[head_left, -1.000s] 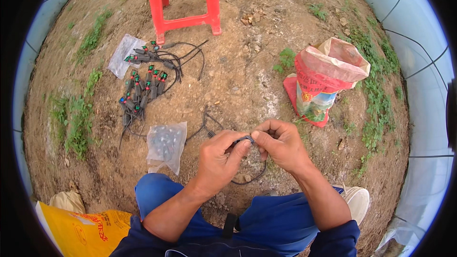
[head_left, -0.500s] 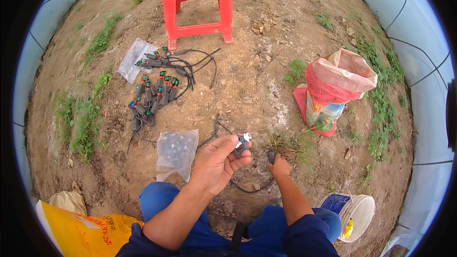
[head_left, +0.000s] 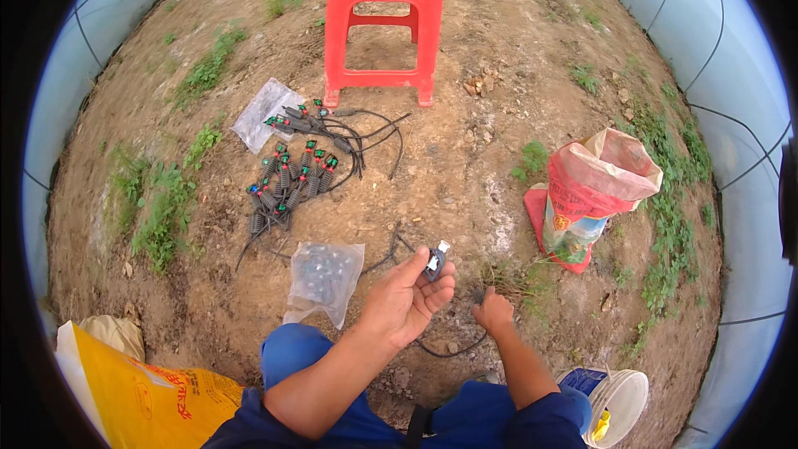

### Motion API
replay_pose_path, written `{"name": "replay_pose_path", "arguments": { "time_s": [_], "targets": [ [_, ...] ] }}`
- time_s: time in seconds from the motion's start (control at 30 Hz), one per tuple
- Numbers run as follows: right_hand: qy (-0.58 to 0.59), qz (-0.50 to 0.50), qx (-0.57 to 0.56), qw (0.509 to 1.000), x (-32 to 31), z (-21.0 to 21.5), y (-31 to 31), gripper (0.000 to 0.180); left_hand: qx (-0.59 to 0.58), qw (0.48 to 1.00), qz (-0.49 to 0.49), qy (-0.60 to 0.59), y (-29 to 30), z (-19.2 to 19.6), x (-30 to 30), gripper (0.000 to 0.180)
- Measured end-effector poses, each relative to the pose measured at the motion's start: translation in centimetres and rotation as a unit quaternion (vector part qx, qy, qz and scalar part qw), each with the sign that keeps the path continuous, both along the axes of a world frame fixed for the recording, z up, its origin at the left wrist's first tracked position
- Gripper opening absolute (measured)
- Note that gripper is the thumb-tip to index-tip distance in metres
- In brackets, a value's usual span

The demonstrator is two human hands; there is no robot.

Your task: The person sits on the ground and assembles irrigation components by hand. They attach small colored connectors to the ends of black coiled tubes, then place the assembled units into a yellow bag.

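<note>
My left hand [head_left: 405, 300] lies palm up above my knee, fingers curled around a small black fitting with a pale tip [head_left: 435, 262]. My right hand [head_left: 494, 313] is down on the soil, closed on the end of a thin black tube [head_left: 453, 347] that loops across the ground between my hands. A clear plastic bag of small parts [head_left: 322, 278] lies just left of my left hand. Farther out sits a pile of several finished black tubes with ribbed fittings and green and red caps [head_left: 295, 175].
A red plastic stool [head_left: 383, 23] with a black part on its seat stands at the far end. A red and white sack [head_left: 587, 199] stands open at the right. A white bucket [head_left: 617, 403] is by my right knee, a yellow sack [head_left: 137, 399] at lower left. Pale sheet walls ring the dirt.
My hands have separated: the right one dropped from the fitting to the tube on the soil, while the left turned palm up with the fitting. The view has tilted forward.
</note>
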State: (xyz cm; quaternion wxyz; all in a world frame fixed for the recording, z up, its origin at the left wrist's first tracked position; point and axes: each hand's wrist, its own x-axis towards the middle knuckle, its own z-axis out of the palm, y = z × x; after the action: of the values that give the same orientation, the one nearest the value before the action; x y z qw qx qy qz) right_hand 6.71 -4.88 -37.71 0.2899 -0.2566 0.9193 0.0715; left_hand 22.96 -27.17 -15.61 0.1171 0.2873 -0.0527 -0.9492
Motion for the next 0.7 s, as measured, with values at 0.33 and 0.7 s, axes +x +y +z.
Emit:
{"name": "replay_pose_path", "arguments": {
  "time_s": [0.33,0.7],
  "targets": [
    [-0.314,-0.056,-0.28,0.905,-1.2,18.3,-3.1,0.032,0.002,0.999,-0.048,0.005,0.4,0.4,-0.8,0.022],
    [-0.162,0.042,-0.43,0.887,0.6,30.7,-3.7,0.034,-0.107,0.985,-0.132,0.001,1.0,0.5,-0.3,0.013]
  ]
}}
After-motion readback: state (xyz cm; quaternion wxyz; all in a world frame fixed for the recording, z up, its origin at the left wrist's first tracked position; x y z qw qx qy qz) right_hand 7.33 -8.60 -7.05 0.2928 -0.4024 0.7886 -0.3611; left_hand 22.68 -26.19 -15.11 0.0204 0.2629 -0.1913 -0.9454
